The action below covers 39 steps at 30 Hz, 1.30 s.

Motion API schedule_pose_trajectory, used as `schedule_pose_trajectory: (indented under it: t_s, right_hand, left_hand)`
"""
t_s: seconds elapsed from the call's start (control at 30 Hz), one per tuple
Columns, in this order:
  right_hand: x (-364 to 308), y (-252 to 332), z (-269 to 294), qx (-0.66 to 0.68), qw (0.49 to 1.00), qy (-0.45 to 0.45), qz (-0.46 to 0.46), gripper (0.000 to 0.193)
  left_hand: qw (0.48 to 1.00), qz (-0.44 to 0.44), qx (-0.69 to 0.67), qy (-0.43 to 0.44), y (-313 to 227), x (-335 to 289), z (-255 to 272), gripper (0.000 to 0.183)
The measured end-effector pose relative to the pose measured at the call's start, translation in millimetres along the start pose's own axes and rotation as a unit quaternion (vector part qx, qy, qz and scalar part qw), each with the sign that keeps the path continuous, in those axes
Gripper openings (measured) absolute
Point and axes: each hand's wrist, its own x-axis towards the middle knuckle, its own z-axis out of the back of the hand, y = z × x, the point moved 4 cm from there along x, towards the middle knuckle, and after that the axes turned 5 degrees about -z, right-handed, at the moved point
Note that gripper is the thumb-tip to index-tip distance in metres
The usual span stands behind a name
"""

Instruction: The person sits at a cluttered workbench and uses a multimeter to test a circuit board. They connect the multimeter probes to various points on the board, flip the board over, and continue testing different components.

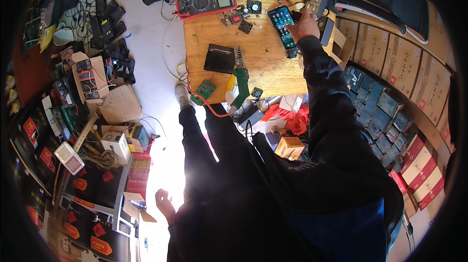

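Observation:
My right hand (pixel 306 27) reaches over the far right of the wooden table (pixel 273 74). Its fingers are closed at a small brownish block with square pads (pixel 316 4), and the fingertips are partly hidden. The thumb sticks out beside a lit smartphone (pixel 282 24). A dark box (pixel 326 31) lies just right of that hand. Low on the left, my left hand (pixel 165 205) hangs beside my leg, fingers loosely bent and apart, with nothing visible in it. A green-handled soldering iron (pixel 241 85) rests at the table's near edge, close to a green circuit board (pixel 204 91).
A red multimeter (pixel 205 2), small fans and electronic parts crowd the table's far side. A black flat case (pixel 219 59) lies near its left edge. Cartons (pixel 402 57) and dark packs (pixel 378 103) are stacked at right. Boxes and cables (pixel 109 159) fill the left.

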Motion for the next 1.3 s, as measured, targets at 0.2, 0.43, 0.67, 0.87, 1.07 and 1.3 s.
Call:
schedule_pose_trajectory:
  t_s: [0.2,0.43,0.67,0.87,1.07,1.3]
  right_hand:
    - [-14.7,-35.1,-0.9,0.025,0.999,0.001,0.023,0.069]
    - [-13.4,-23.1,-7.7,0.033,0.976,0.058,0.208,0.077]
    - [-0.3,25.6,-28.8,-0.124,0.949,0.224,0.185,0.083]
    - [-31.9,-0.3,-13.0,-0.195,0.931,0.234,0.202,0.058]
    - [-55.7,-35.3,5.5,-0.156,0.941,0.235,0.186,0.048]
    - [-66.8,-62.6,-4.3,-0.144,0.946,0.238,0.165,0.047]
  left_hand:
    - [0.999,-0.023,0.024,0.019,-2.6,-2.6,-7.5,0.011]
    - [0.999,-0.031,0.044,0.007,-3.5,-1.5,-20.1,0.004]
    - [0.997,-0.065,0.045,0.000,-10.8,-4.8,-20.7,0.004]
    - [0.999,-0.043,0.010,-0.012,4.3,-8.3,-21.0,0.007]
    - [0.998,-0.058,0.030,0.001,13.0,1.2,-27.6,0.013]
    - [0.997,-0.060,0.053,-0.002,24.4,5.6,-20.3,0.020]
